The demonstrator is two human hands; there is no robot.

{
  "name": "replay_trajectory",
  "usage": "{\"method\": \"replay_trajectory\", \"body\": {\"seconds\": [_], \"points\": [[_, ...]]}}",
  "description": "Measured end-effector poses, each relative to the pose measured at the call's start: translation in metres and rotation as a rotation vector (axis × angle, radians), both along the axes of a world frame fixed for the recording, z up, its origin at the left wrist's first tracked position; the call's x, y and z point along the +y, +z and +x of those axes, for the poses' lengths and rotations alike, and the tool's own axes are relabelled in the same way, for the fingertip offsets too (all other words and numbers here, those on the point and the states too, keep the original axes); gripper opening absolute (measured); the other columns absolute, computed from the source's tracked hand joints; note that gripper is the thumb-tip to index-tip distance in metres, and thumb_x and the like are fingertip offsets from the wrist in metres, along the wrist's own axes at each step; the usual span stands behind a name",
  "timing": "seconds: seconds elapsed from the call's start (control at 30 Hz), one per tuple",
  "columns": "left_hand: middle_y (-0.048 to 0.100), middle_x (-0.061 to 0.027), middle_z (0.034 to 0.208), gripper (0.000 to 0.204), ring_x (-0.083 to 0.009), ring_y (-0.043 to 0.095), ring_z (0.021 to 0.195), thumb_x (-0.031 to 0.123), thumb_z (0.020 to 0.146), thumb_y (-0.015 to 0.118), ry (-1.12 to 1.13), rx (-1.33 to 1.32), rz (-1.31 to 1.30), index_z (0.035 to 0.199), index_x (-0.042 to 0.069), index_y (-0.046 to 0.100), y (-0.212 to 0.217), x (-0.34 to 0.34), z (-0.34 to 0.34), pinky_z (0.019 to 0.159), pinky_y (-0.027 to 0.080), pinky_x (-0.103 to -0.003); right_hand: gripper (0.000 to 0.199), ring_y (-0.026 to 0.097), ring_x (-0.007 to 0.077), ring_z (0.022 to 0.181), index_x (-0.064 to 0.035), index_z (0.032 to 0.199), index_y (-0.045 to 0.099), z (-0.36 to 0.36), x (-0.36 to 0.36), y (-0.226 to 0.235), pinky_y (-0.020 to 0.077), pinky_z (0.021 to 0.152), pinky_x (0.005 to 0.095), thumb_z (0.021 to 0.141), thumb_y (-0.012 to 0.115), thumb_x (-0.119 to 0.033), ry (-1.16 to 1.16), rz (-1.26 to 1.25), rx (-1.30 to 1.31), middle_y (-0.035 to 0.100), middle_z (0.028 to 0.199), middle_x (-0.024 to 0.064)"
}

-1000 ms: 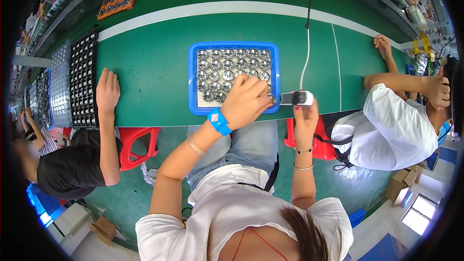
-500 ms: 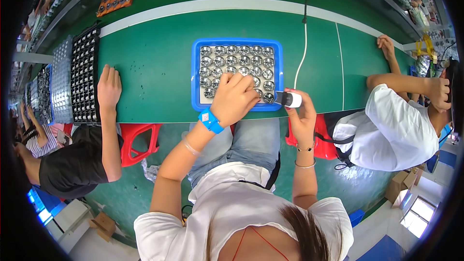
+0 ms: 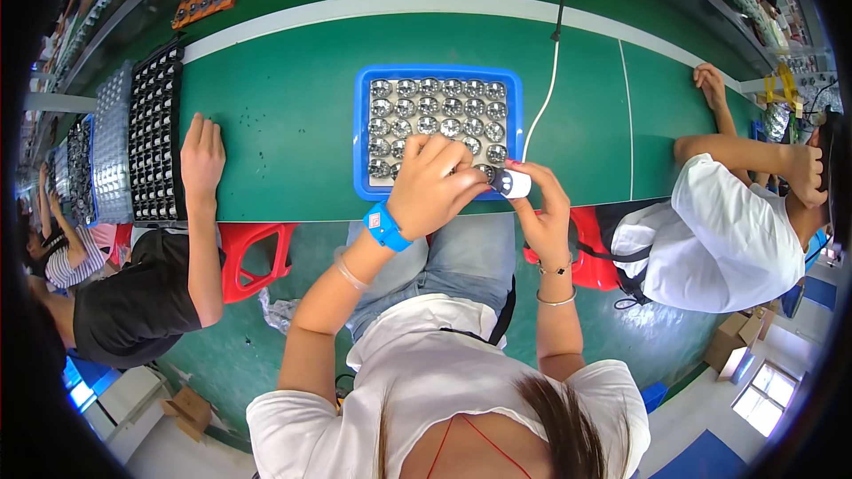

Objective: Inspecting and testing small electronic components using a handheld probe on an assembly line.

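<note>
Fingers (image 3: 524, 168) pinch a small white tool (image 3: 513, 184).

Both forearms come up from the lower edge and converge toward the middle. The left hand (image 3: 432, 186) is raised palm down, its knuckles facing the camera and its fingers curled downward in a loose grip; the fingertips are hidden beneath the hand. The left wrist is bent slightly inward. The right hand (image 3: 541, 213) stands just beside it, fingers bent forward and thumb drawn in, closed in a pinching grip. The right forearm runs nearly straight upward, elbow tucked close to the body.
</note>
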State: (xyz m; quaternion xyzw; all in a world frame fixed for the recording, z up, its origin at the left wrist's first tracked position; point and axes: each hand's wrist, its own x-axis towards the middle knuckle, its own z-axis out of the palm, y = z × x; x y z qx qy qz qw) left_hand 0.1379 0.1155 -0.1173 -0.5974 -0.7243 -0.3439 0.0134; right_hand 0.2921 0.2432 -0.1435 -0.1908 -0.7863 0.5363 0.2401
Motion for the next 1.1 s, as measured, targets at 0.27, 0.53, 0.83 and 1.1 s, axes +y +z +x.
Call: {"method": "replay_trajectory", "body": {"seconds": [0.27, 0.53, 0.83, 1.1], "points": [[0.048, 0.0014, 0.082, 0.021, -0.0184, 0.048, 0.083, 0.025, 0.069, 0.075, -0.010, 0.004, -0.141, 0.087, 0.016, 0.069, -0.010, -0.005, -0.005, 0.079, 0.032, -0.035, 0.036, 0.056, 0.0187, 0.107, 0.0018, 0.121, 0.048, 0.005, 0.002, -0.006, 0.0412, 0.096, 0.0306, 0.089, 0.062, -0.005, -0.231, -0.417, 0.235, 0.059, 0.117, 0.0144], [0.048, 0.0017, 0.081, 0.020, -0.0188, 0.048, 0.082, 0.021, 0.068, 0.076, 0.023, 0.033, -0.201, 0.086, 0.017, 0.069, 0.001, -0.030, -0.024, 0.078, 0.033, -0.035, 0.034, 0.058, 0.0221, 0.107, 0.0013, 0.114, 0.055, 0.001, -0.001, -0.001, 0.0421, 0.095, 0.0341, 0.081, 0.065, 0.001, 0.001, -0.105, 0.070, 0.062, 0.114, 0.0139], [0.047, 0.0024, 0.078, 0.016, -0.0185, 0.048, 0.080, 0.018, 0.068, 0.075, 0.032, -0.006, -0.070, 0.082, 0.017, 0.068, 0.007, -0.027, -0.014, 0.078, 0.033, -0.035, 0.036, 0.060, 0.0255, 0.102, -0.0018, 0.108, 0.063, -0.017, -0.013, 0.008, 0.0442, 0.091, 0.0334, 0.073, 0.070, 0.001, 0.052, 0.056, -0.012, 0.067, 0.107, 0.0105], [0.048, 0.0010, 0.081, 0.012, -0.0188, 0.048, 0.084, 0.019, 0.070, 0.073, 0.034, 0.029, -0.136, 0.080, 0.015, 0.068, 0.001, -0.031, -0.021, 0.081, 0.034, -0.036, 0.036, 0.056, 0.0166, 0.104, 0.0026, 0.120, 0.050, -0.012, -0.020, -0.013, 0.0425, 0.093, 0.0303, 0.088, 0.064, -0.006, -0.135, -0.343, 0.164, 0.060, 0.113, 0.0109]]}}
